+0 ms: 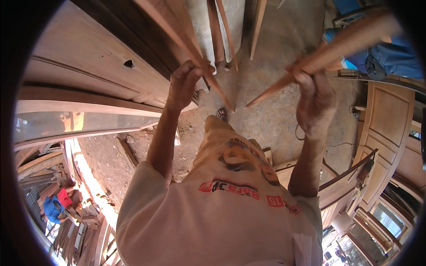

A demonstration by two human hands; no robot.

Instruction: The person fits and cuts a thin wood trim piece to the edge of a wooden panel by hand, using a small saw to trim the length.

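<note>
My left hand (183, 86) is closed around a long, narrow wooden strip (175, 35). The strip slants from the top edge down toward the floor, its lower end near my foot. On the other side, my right hand (317, 104) grips a wooden plank (348, 48), thumb and fingers on its edge. This plank looks wide at the upper right and tapers toward a low end close to the strip's. Between the two low ends there is a small gap. Motion blurs the plank's upper part, and its far end runs past the picture's rim.
Wooden door panels (88, 57) lean at the left, one with a dark hole. More boards (258, 31) stand ahead. A person in blue clothing (395, 57) is partly behind the plank. Panelled doors (388, 115) line the right; wood offcuts (84, 235) are piled lower left.
</note>
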